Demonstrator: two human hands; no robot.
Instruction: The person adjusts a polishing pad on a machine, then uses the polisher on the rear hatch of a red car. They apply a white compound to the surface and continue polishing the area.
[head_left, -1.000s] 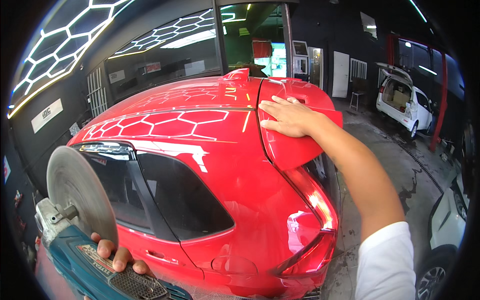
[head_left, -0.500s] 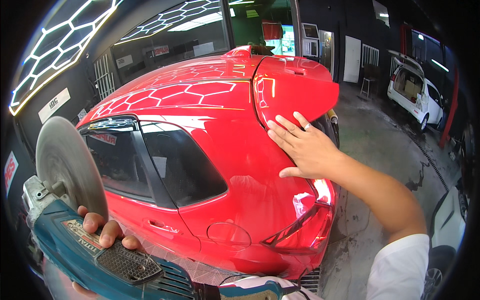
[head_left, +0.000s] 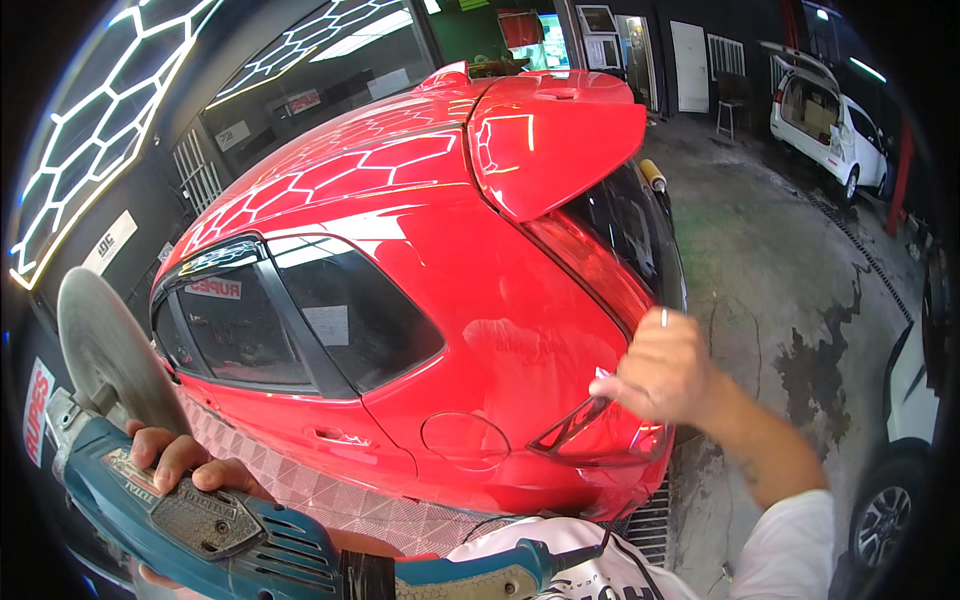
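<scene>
Polisher (head_left: 230, 520): blue-green rotary machine with a grey vented top plate, held low and to the person's left, tilted so its disc stands up and away from the car.
Weight: looks heavy and front-loaded — motor body and disc sit ahead of the grip, so I judge it wants to tip forward when held in one hand.
Surface: hard moulded plastic, stiff, not slippery to judge by the ribbed casing; the rear handle shows a pale padded part.
Where to hold: around the body just behind the disc, as now, with the rear handle free for a second hand.
Left hand (head_left: 175, 460): grip wrapped around the machine's neck, fingers (head_left: 160, 445) curled over the top edge, pressed together on it.
Pad (head_left: 100, 345): round grey disc, flat and dull, directly above the left grip, clear of the paint.
Cord (head_left: 560, 545): thin black lead trailing from the handle's end, behind the grip.
Right hand (head_left: 660, 370): loosely curled, fingers drawn in — whether it pinches anything I cannot tell; it hangs just off the tail light (head_left: 600, 430).
Red car (head_left: 480, 300): glossy hatchback, ahead of both hands, reflecting the hexagon ceiling lights (head_left: 110, 110).
White car (head_left: 825, 115): parked well beyond the right hand, hatch open.
</scene>
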